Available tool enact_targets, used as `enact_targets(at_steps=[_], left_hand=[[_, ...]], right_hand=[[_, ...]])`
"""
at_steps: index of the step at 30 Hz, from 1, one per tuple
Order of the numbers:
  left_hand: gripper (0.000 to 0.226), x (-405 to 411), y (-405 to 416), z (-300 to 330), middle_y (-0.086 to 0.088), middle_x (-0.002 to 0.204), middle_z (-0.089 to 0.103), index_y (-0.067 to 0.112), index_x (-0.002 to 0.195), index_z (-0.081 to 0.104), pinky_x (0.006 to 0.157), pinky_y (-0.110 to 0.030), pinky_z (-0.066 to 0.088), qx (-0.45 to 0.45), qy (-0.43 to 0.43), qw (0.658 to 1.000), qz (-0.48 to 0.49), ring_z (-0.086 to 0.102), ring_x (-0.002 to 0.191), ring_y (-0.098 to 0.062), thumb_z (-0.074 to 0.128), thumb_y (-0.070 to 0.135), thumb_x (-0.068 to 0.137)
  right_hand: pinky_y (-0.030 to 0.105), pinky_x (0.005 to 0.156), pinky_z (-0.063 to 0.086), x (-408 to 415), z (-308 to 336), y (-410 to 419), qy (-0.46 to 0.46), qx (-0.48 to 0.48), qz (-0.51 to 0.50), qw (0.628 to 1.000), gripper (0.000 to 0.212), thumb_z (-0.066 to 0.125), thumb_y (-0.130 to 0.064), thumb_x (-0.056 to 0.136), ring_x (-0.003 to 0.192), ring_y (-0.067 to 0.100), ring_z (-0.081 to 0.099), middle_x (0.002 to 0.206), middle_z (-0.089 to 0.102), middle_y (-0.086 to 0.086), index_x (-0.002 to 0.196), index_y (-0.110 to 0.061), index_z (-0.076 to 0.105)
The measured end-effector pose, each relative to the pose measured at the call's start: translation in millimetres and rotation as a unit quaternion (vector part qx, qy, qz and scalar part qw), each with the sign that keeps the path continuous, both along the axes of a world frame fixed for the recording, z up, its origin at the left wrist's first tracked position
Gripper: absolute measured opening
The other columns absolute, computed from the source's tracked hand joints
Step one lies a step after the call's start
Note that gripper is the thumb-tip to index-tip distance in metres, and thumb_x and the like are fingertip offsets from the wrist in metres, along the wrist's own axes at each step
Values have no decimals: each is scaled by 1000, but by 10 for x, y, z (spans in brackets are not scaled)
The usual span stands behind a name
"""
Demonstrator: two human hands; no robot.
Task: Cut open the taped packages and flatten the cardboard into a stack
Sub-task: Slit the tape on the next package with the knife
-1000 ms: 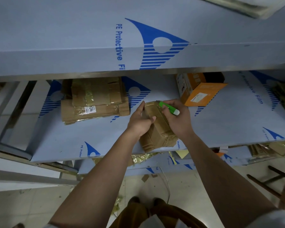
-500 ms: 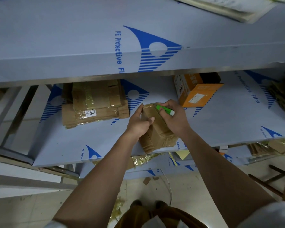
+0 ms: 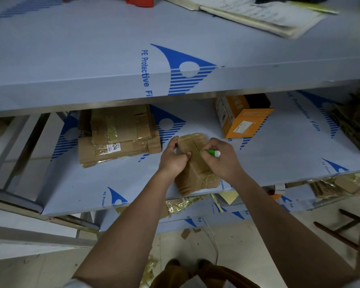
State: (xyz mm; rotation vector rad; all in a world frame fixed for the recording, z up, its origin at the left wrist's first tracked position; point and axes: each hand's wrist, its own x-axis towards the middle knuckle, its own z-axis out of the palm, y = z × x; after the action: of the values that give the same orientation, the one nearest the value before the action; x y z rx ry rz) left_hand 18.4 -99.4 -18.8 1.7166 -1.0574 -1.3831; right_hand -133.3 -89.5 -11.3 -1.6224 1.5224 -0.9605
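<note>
Since earlier, green cutter (image 3: 210, 152) swung flat; right hand (image 3: 220, 161) grips it at centre frame, left hand (image 3: 174, 160) grasps taped package (image 3: 193, 163), seam running up-frame between fingers.

Both arms reach forward; the left hand (image 3: 173, 159) grips with curled fingers, the right hand (image 3: 221, 161) pinches, knuckles up.

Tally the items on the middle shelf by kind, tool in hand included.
Taped brown cardboard packages: 1, gripped by the left hand at
Stacks of flattened brown cardboard: 1
Open orange cardboard boxes: 1
Green-handled cutters: 1, held by the right hand
Total: 4
</note>
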Motion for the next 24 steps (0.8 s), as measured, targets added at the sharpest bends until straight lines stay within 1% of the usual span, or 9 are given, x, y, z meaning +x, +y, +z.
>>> enact_targets(at_steps=[2, 6, 8, 11, 13, 15, 17, 21, 24], left_hand=[[57, -7, 9, 10, 14, 116, 46, 39, 142, 37, 95, -37, 49, -5, -4, 1000, -4, 51, 107, -16, 60, 15, 96], [56, -16, -7, 32, 13, 117, 46, 36, 143, 37, 102, -43, 47, -9, -19, 1000, -11, 50, 111, -17, 59, 16, 96], [58, -15, -13, 33, 12, 124, 46, 36, 145, 34, 105, -46, 45, -2, -22, 1000, -15, 49, 119, -20, 60, 17, 96], [62, -7, -8, 24, 7, 142, 46, 36, 147, 33, 105, -49, 45, 8, -22, 1000, -11, 48, 127, -24, 61, 17, 96], [63, -10, -5, 28, 4, 146, 45, 36, 148, 33, 104, -50, 46, 11, -21, 1000, -7, 48, 129, -26, 62, 17, 95], [62, -20, 0, 36, 3, 146, 46, 37, 147, 34, 103, -50, 47, 10, -24, 1000, -8, 50, 128, -26, 62, 17, 95], [60, -24, 5, 55, 4, 145, 47, 38, 145, 35, 102, -50, 48, 11, -28, 999, -14, 51, 124, -25, 61, 17, 95], [61, 9, 3, 98, 5, 145, 46, 36, 147, 33, 100, -48, 48, 18, -40, 999, -26, 50, 125, -25, 60, 17, 96], [62, 10, -13, 120, 1, 141, 50, 34, 146, 34, 97, -43, 47, 16, -52, 998, -19, 51, 123, -25, 64, 18, 94]], right_hand=[[10, 54, 37, -65, 18, 133, -20, 17, -7, 1000, 15, 66, -1, 84, 60, 2, 49, 71, 59, 4, 73, -8, 59], [13, 51, 36, -218, 65, 408, -68, 28, 3, 997, 18, 65, 3, 86, 52, 3, 44, 60, 50, -3, 71, -4, 56], [16, 55, 40, -283, 63, 503, -82, 21, -6, 996, 23, 65, 3, 86, 59, 13, 55, 66, 58, 5, 69, -10, 56], [23, 66, 48, -332, 23, 581, -104, 16, -18, 994, 26, 65, 1, 88, 82, 30, 65, 81, 65, 20, 69, -15, 56], [20, 67, 47, -327, 16, 618, -110, 15, -24, 994, 28, 66, 1, 88, 78, 21, 65, 76, 64, 9, 69, -17, 56], [15, 63, 44, -324, 22, 646, -112, 16, -22, 993, 32, 66, 1, 88, 65, 4, 57, 66, 58, -12, 67, -21, 55], [12, 61, 41, -327, 34, 674, -109, 21, -17, 994, 32, 66, 0, 89, 61, 0, 51, 62, 55, -18, 69, -21, 54], [12, 60, 41, -367, 107, 696, -118, 38, -15, 992, 19, 65, -2, 90, 61, 0, 51, 65, 54, -13, 74, -8, 56], [20, 58, 42, -409, 158, 686, -162, 21, -86, 983, 17, 60, 1, 90, 61, 9, 51, 64, 55, -4, 76, -6, 57]])
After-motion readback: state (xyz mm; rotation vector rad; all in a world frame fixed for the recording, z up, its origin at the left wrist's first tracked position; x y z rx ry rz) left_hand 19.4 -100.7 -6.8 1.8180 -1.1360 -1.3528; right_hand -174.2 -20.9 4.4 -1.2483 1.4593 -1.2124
